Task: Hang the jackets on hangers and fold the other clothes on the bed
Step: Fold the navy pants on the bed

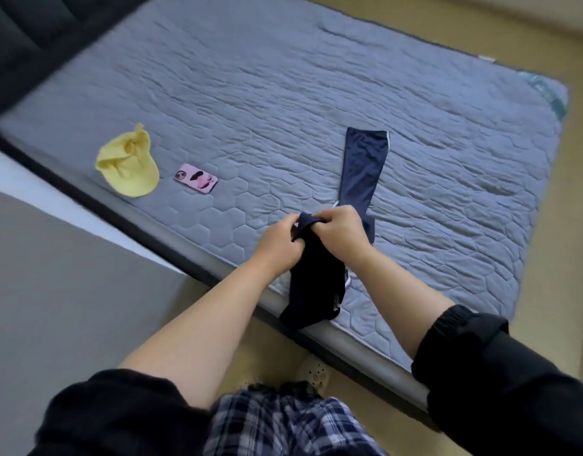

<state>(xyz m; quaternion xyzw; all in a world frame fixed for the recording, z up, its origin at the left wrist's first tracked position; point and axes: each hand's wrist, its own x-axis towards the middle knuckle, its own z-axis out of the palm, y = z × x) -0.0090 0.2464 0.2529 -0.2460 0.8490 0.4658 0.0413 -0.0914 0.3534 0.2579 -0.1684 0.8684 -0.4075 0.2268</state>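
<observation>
Plaid shorts (pixel 283 426) and black sleeves (pixel 119 416) sat nearest the lens. Left hand (pixel 280 245) and right hand (pixel 341 230) both pinched the bunched end of the navy trousers (pixel 362 166). One leg lay flat on the bed (pixel 250 77); the rest hung over its edge. Folding barely begun, I judged. No jackets or hangers in sight. Yellow cap (pixel 128 166) and pink phone (pixel 196 178) lay well to the left. No legible writing.

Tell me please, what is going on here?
A person stands by the mattress; the left hand and right hand both grip a navy garment with a white stripe, apparently trousers. One leg lies stretched across the mattress; the rest hangs bunched below the hands at its edge. A yellow cap and a pink phone lie to the left, untouched.
</observation>
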